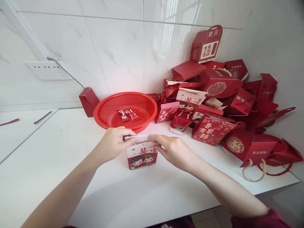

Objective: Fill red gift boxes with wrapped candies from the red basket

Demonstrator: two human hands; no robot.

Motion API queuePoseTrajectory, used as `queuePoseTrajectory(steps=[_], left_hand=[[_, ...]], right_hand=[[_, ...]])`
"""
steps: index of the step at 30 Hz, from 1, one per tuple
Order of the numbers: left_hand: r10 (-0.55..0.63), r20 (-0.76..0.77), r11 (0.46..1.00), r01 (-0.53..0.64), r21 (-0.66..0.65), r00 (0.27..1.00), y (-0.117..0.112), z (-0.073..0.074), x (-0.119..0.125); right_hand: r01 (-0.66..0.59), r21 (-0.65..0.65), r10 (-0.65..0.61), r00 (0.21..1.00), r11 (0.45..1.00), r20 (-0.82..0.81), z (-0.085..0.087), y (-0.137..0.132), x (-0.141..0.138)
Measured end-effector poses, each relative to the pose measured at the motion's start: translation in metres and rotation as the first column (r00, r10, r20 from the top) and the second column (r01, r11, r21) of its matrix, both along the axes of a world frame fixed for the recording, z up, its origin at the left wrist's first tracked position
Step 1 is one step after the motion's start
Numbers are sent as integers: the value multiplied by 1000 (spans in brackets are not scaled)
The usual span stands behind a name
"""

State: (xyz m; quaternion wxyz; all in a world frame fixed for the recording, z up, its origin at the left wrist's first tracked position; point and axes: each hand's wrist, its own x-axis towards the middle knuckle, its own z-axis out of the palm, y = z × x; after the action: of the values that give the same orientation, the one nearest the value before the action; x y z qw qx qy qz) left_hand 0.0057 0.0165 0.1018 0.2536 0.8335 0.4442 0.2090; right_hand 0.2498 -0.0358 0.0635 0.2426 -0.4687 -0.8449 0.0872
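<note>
A small red and white gift box [142, 155] with two cartoon figures on its front stands upright on the white table. My left hand [115, 142] pinches the top edge of the box at its left corner. At the right corner, my right hand [171, 148] has its fingers closed on the same top edge. Inside the box is hidden from this angle. Just behind it sits a red plastic basket [104, 109], with several small wrapped candies [129, 115] at its bottom.
A large pile of red gift boxes [213, 123] fills the right side against the wall. A dark red box [89, 101] stands left of the basket, by a cable running to a wall socket panel [48, 70]. Two thin strips [42, 117] lie far left.
</note>
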Motion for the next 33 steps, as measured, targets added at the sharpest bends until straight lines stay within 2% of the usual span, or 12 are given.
queuePoseTrajectory(steps=[3, 7, 13, 20, 23, 25, 26, 27, 28, 29, 31, 33], left_hand=[[42, 2, 998, -42, -52, 999, 6, 2, -3], [22, 39, 978, -13, -208, 999, 10, -4, -7], [-71, 9, 988, 72, -138, 997, -7, -2, -8], [-212, -127, 972, 196, -126, 969, -15, 6, -12], [-318, -133, 944, 300, -139, 939, -13, 15, -18], [-363, -93, 922, 344, -178, 927, -12, 21, -21], [-383, -72, 911, 363, -195, 921, -12, 23, -22], [-398, -57, 902, 380, -203, 915, -11, 26, -23], [-410, -53, 897, 393, -203, 910, -10, 27, -23], [-413, -60, 897, 395, -199, 909, -8, 29, -24], [-368, -95, 921, 349, -171, 925, -4, 31, -26], [-272, -138, 959, 256, -124, 952, 2, 33, -28]], right_hand=[[8, 15, -10, 997, 1000, 78, 3, 3, -9], [79, -14, -76, 985, 997, 158, 5, 5, -15], [133, -36, -124, 974, 991, 190, 3, 10, -17], [13, -111, -5, 997, 994, 74, 4, 17, -24], [-156, -230, 127, 982, 961, -136, 30, 27, -11], [-237, -169, 154, 906, 957, -394, 59, 44, 2], [-187, -9, 149, 813, 982, -563, 76, 58, 8], [-50, 159, 148, 704, 986, -695, 94, 77, 12], [123, 284, 153, 611, 951, -777, 111, 98, 13], [229, 341, 155, 578, 912, -801, 127, 123, 10], [263, 251, 19, 656, 932, -755, 149, 176, -6], [158, -41, -158, 858, 987, -489, 155, 224, -33]])
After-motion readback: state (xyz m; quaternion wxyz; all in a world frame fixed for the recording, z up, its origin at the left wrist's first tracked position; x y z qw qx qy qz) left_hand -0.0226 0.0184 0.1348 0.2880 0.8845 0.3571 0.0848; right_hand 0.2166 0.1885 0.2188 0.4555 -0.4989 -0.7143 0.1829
